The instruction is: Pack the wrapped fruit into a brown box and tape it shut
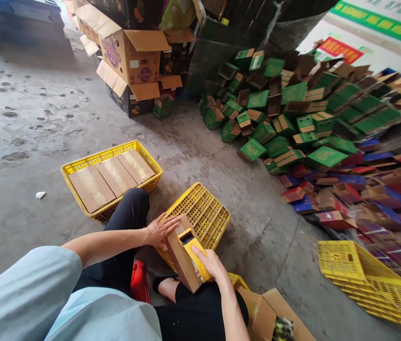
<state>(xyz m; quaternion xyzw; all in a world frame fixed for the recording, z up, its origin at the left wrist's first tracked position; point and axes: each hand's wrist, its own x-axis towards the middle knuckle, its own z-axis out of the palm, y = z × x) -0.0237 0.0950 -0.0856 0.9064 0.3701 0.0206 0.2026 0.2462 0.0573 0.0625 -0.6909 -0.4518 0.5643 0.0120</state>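
A brown cardboard box [179,253] leans across an upturned yellow plastic crate [205,208] in front of my knees. My left hand [161,230] lies against the far end of the box, its fingers stretched out over the edge. In my right hand [210,262] is a yellow tape dispenser [190,248], its front end resting on the top face of the box. The tape itself cannot be made out under the dispenser.
To the left stands a yellow basket [64,173] holding three taped boxes [117,175]. An opened carton [257,312] sits by my right knee. Another yellow crate [374,284] lies at right. Green boxes [274,118] and red and blue ones are heaped behind; larger cartons [132,57] are stacked beyond.
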